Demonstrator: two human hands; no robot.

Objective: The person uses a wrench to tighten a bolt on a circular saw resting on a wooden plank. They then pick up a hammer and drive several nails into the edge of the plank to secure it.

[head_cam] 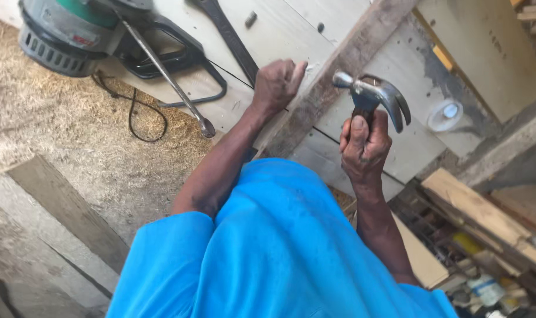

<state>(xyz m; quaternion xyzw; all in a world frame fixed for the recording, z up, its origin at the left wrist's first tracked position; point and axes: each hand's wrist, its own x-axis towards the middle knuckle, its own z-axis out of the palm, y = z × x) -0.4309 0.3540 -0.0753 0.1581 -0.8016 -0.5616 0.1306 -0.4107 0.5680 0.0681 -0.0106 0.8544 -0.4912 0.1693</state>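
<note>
Hands work close together over the bench [279,35]: the left hand [276,85] pinches something small, likely a nail, on the batten [338,76] while the right hand [365,147] clenches a raised hammer [374,97], so a skewed blow could hit fingers.

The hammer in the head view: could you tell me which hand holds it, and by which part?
The right hand grips the claw hammer by its handle, just below the metal head. The left hand rests on the wooden strip.
</note>
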